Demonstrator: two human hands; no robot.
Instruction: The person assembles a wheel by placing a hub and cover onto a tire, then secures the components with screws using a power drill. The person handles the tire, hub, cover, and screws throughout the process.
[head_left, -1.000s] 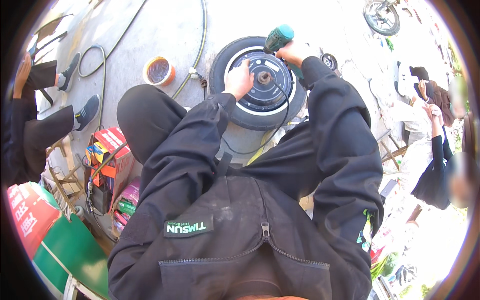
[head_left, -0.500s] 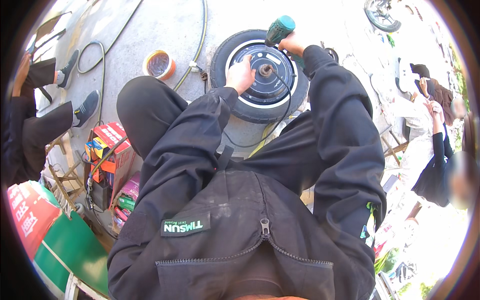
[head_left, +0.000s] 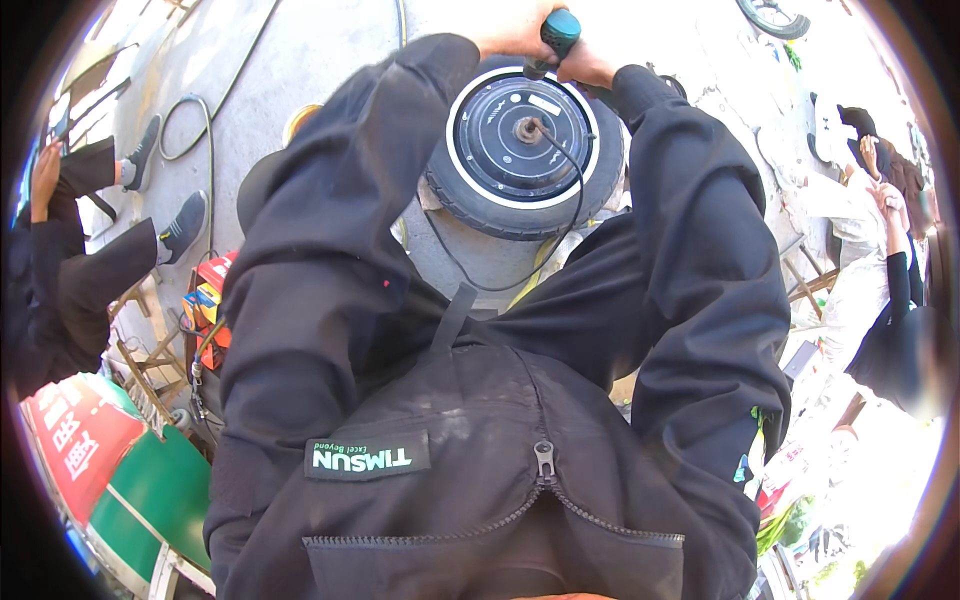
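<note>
My right hand (head_left: 590,65) is closed around the grip of a teal and black power drill (head_left: 560,35), above the far edge of a wheel. My left hand (head_left: 515,35) is at the left side of the drill's head, closed against it; some of its fingers are hidden. The wheel (head_left: 495,150) lies flat between my knees, with a black tyre, a pale rim line and a dark hub with a central axle (head_left: 527,130). From that axle a black cable (head_left: 581,195) curves down toward me. The drill's tip cannot be made out.
A round tub (head_left: 298,122) shows partly behind my left sleeve. Hoses (head_left: 208,160) run over the floor. A seated person's shoe (head_left: 183,227) and a box of packages (head_left: 207,305) are at left. More people (head_left: 885,200) and another wheel (head_left: 775,20) are at right.
My left hand has left the wheel's hub and moved up and right to the drill. The drill has shifted slightly up and stands more upright. My left arm now covers much of the tub.
</note>
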